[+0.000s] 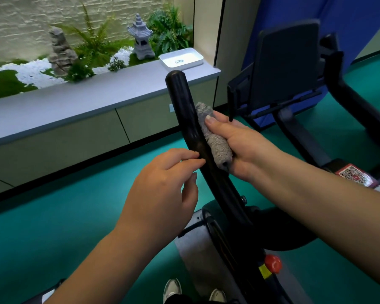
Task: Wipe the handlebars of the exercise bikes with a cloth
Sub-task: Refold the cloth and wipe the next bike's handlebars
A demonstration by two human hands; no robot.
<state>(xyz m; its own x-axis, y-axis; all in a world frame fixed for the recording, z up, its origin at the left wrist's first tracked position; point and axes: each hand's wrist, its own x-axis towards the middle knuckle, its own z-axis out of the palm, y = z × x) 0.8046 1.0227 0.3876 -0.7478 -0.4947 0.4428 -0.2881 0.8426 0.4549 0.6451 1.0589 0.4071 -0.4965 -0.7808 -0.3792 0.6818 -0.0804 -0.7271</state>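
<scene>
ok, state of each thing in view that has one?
Black curved handlebar: upright, cloth pressed against its right side.
Grey fuzzy cloth: rolled, gripped in right hand.
Right hand: closed on cloth.
Left hand: open, fingers touching handlebar.
White rectangular tray: resting on grey ledge.

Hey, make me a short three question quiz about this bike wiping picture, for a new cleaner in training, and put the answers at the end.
1. True or false: the grey cloth is pressed against the black handlebar by the right hand.
2. Which describes the left hand? A) gripping the cloth B) fingertips at the handlebar, holding nothing C) resting on the ledge
3. Fill in: the white tray sits on the grey ____ beside the stone lantern.

Key: 1 true. 2 B. 3 ledge.
</scene>
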